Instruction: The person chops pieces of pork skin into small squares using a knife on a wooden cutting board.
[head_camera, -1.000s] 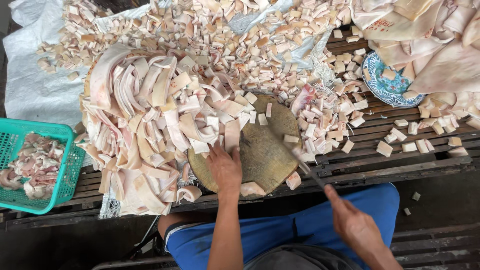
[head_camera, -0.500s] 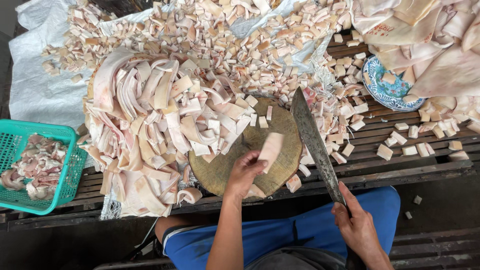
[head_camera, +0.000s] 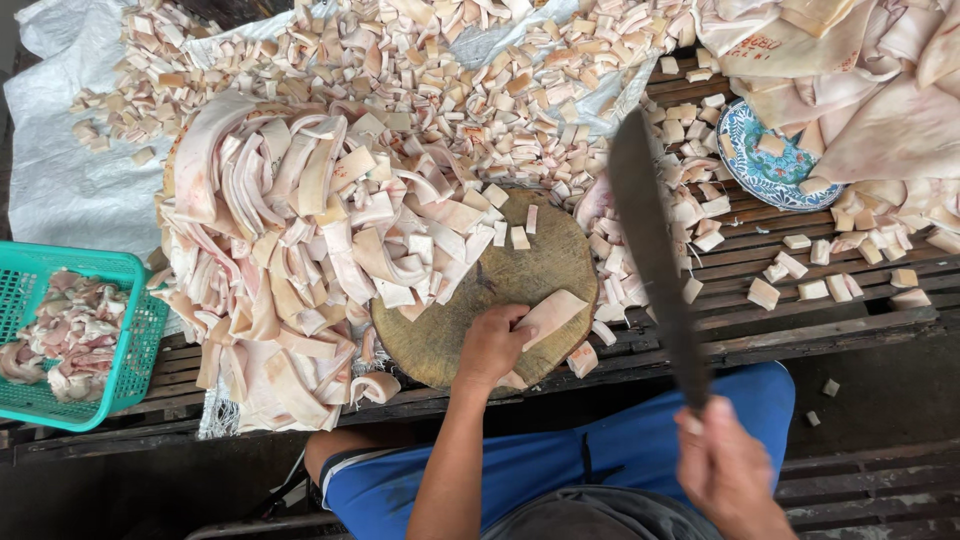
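My left hand presses a pale strip of pork skin onto a round wooden chopping block near its front right edge. In my right hand is the handle of a long dark cleaver, raised above the slats to the right of the block, blade pointing away from me and blurred. A big heap of uncut skin strips lies left of the block and spills onto it.
Small cut pieces cover a white sheet at the back. A green plastic basket with scraps stands at the left. A blue patterned plate and large skin sheets lie at the right. Dark wooden slats carry everything.
My left hand took a strip and set it on the block's front right. The cleaver came up from below the bench edge and now stands higher, over the slats.
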